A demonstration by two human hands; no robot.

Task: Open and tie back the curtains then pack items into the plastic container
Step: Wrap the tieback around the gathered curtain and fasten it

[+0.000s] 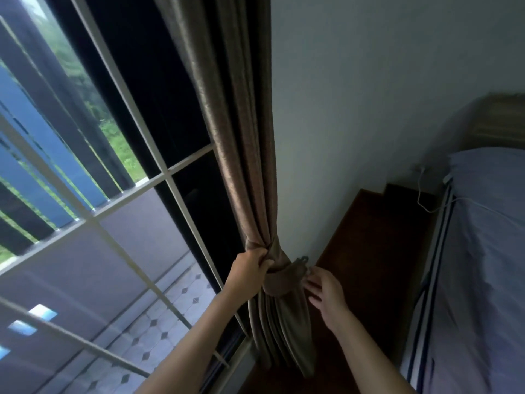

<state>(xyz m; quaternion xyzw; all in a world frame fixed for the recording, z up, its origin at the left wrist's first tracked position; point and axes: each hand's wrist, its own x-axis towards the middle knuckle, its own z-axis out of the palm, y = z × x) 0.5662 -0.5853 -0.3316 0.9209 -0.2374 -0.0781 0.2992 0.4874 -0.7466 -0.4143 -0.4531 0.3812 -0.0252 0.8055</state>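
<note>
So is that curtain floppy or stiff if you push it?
Probably floppy: the curtain hangs in soft folds and bunches tight where the left hand grips it. Likely a bit heavy too, since the cloth looks thick.

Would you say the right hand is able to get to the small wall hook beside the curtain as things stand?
Probably yes: the right hand sits just below the wall hook with nothing between them, while the left hand grips the curtain on the far side.
</note>
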